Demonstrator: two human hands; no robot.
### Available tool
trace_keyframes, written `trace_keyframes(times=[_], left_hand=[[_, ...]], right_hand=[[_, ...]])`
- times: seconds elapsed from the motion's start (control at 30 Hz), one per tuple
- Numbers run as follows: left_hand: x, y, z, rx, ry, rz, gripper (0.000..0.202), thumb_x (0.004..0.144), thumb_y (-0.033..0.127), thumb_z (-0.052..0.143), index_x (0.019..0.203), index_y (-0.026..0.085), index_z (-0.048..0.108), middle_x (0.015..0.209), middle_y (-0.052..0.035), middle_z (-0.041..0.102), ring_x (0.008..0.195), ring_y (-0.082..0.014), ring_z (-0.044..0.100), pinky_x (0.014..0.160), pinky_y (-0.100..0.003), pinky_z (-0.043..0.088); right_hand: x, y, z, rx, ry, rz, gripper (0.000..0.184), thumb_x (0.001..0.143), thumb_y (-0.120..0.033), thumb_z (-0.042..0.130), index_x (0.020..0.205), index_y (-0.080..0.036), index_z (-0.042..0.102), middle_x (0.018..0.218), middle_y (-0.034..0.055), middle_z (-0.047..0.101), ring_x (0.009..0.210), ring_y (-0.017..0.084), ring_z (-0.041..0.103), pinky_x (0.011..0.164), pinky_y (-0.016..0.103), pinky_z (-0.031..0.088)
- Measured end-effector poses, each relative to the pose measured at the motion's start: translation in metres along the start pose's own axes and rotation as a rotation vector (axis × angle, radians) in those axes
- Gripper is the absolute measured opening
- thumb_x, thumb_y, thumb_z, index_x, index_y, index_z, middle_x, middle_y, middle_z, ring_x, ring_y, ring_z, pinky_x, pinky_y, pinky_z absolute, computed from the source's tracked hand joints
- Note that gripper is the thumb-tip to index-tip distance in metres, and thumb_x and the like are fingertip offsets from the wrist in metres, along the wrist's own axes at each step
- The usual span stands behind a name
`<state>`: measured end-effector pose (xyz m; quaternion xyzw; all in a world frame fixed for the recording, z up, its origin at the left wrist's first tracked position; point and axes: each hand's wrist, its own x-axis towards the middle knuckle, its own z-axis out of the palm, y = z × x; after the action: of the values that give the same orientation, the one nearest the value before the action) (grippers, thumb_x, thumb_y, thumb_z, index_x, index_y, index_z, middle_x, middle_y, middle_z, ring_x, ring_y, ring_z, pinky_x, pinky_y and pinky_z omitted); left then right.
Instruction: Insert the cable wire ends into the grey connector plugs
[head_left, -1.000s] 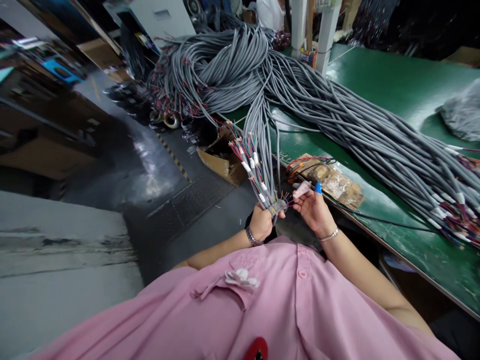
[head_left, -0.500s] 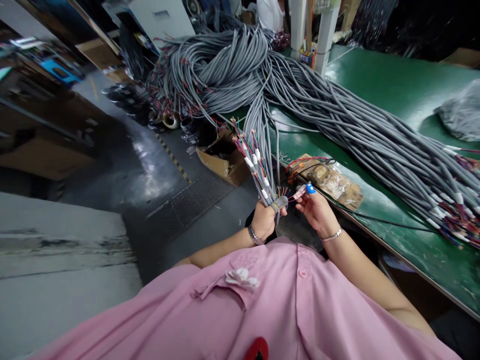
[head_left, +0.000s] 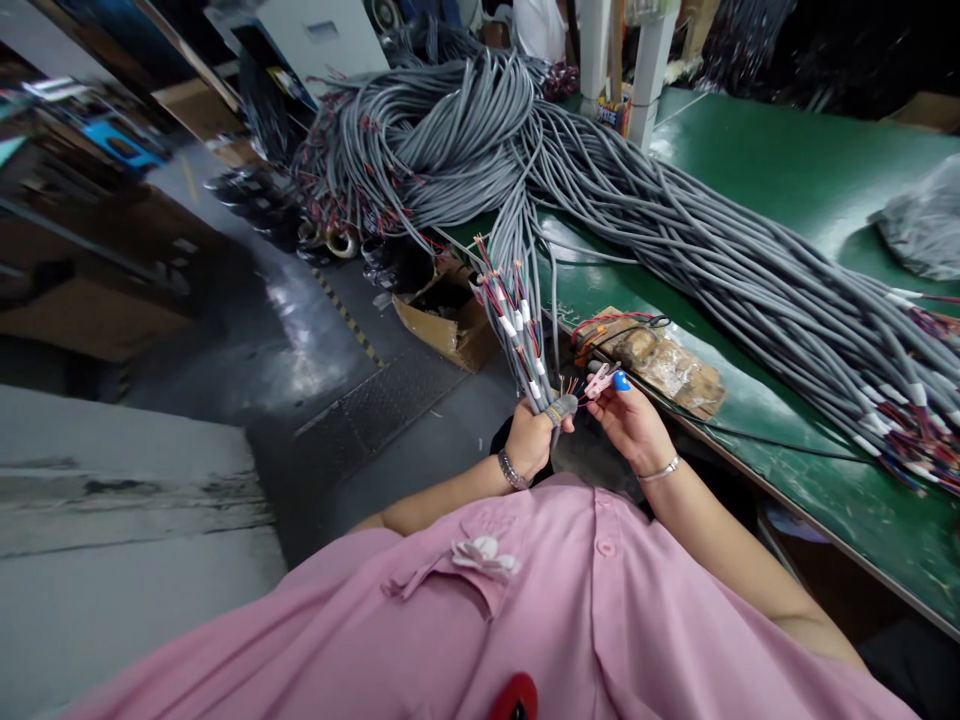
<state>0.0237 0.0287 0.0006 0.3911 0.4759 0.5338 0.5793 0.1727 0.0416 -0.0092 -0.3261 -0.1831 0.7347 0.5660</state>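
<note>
My left hand (head_left: 531, 440) is wrapped round a bundle of grey cables (head_left: 529, 372), its thumb covered in grey wrapping. White sleeves and bare coloured wires show at the upper ends of these cables. One cable end lies by the thumb, with its thin wires (head_left: 568, 386) fanned out towards the right. Close beside them, my right hand (head_left: 630, 422) pinches a small pale pink clip-like tool (head_left: 598, 381). A blue cover sits on the right thumb. Whether the tool grips a wire is too small to tell.
A large heap of grey cables (head_left: 450, 130) spreads across the green table (head_left: 780, 160). A worn, taped block (head_left: 652, 365) with wires lies at the table's near edge. An open cardboard box (head_left: 442, 325) stands on the floor below. White posts (head_left: 649, 85) rise at the back.
The upper ends of the held cables have swung slightly right. My right hand has shifted a little left and turned, with the pink tool closer to the fanned wires.
</note>
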Motion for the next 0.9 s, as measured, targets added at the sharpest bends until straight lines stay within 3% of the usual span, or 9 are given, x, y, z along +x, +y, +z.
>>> trace_keyframes(times=[0.23,0.37,0.47,0.57,0.73,0.9], left_hand=[[-0.003,-0.001,-0.004,-0.019,-0.009,0.012,0.023,0.073,0.029,0.073,0.058,0.014,0.063,0.049,-0.0001,0.058,0.048,-0.0098,0.053,0.055,-0.024,0.042],[-0.005,-0.001,-0.010,-0.009,-0.004,0.009,0.025,0.073,0.032,0.073,0.057,0.015,0.063,0.050,-0.0003,0.058,0.048,-0.0104,0.052,0.054,-0.025,0.042],[-0.007,-0.004,-0.014,0.039,-0.020,0.024,0.027,0.072,0.034,0.074,0.057,0.015,0.063,0.051,-0.0006,0.059,0.050,-0.0108,0.053,0.057,-0.025,0.043],[-0.008,-0.007,-0.017,0.123,-0.059,0.043,0.029,0.073,0.036,0.074,0.055,0.015,0.063,0.052,-0.0009,0.060,0.051,-0.0107,0.052,0.059,-0.025,0.042],[-0.009,-0.004,-0.023,0.285,-0.180,0.071,0.031,0.076,0.038,0.071,0.056,0.015,0.065,0.055,-0.0017,0.061,0.054,-0.0106,0.051,0.060,-0.025,0.041],[-0.007,0.003,-0.026,0.472,-0.434,-0.019,0.030,0.073,0.039,0.073,0.058,0.014,0.067,0.056,-0.0033,0.063,0.053,-0.0115,0.053,0.056,-0.023,0.040]], right_hand=[[-0.001,0.001,-0.008,-0.010,-0.041,0.059,0.031,0.077,-0.055,0.068,0.084,-0.025,0.068,0.095,0.0014,0.071,0.080,0.014,0.063,0.070,0.025,0.051],[-0.004,-0.002,-0.015,-0.067,-0.107,0.175,0.039,0.076,-0.061,0.065,0.082,-0.022,0.066,0.091,0.0038,0.070,0.074,0.013,0.063,0.068,0.026,0.052],[-0.007,-0.005,-0.017,-0.202,-0.157,0.247,0.042,0.072,-0.058,0.071,0.087,-0.019,0.068,0.085,0.0056,0.070,0.070,0.013,0.062,0.064,0.026,0.052],[-0.010,-0.008,-0.014,-0.340,-0.160,0.249,0.036,0.070,-0.049,0.077,0.084,-0.018,0.068,0.072,0.0014,0.066,0.062,0.011,0.058,0.061,0.025,0.051],[-0.011,-0.010,-0.001,-0.519,-0.146,0.082,0.023,0.068,-0.037,0.080,0.069,-0.018,0.066,0.061,-0.0024,0.061,0.054,0.008,0.051,0.056,0.023,0.045],[-0.018,-0.006,0.010,-0.592,-0.289,0.013,0.023,0.075,-0.042,0.073,0.074,-0.020,0.067,0.062,-0.0008,0.064,0.057,0.014,0.058,0.061,0.030,0.048]])
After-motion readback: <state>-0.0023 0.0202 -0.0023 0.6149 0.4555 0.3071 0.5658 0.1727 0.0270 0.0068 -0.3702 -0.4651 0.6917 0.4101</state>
